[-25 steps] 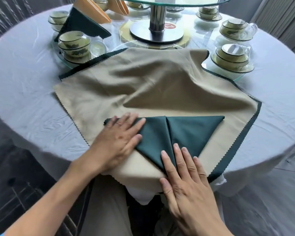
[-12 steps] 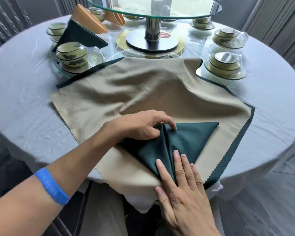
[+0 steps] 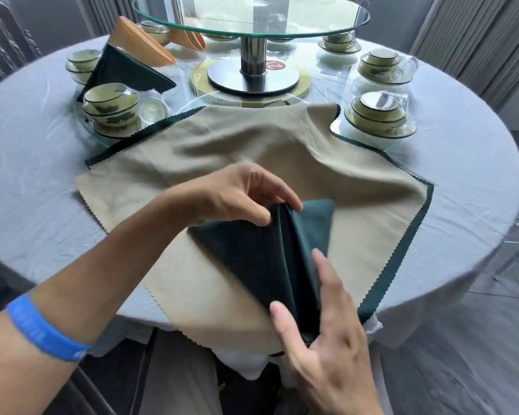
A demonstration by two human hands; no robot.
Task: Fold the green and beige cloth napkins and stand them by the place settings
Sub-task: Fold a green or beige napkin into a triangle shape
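Observation:
A folded dark green napkin (image 3: pixel 252 259) lies on top of a spread beige napkin (image 3: pixel 252 145) near the table's front edge. Under the beige one lies another green cloth (image 3: pixel 402 250), showing only as a zigzag border. My left hand (image 3: pixel 240 196) pinches the green napkin's top centre fold and lifts it into a ridge. My right hand (image 3: pixel 324 333) holds the napkin's lower point, thumb on one side and fingers on the other. A finished green and orange folded napkin (image 3: pixel 126 67) stands at the back left beside a place setting (image 3: pixel 111 106).
A round table with a grey cloth (image 3: pixel 27 175) carries a glass turntable (image 3: pixel 252 16) on a steel post in the middle. Stacked bowls on glass plates (image 3: pixel 378 118) sit at the right and at the back. Curtains hang behind.
My left hand has lifted the green napkin's centre fold, so its two halves swing together into a ridge. My right hand has gone from pressing flat to holding the lower point.

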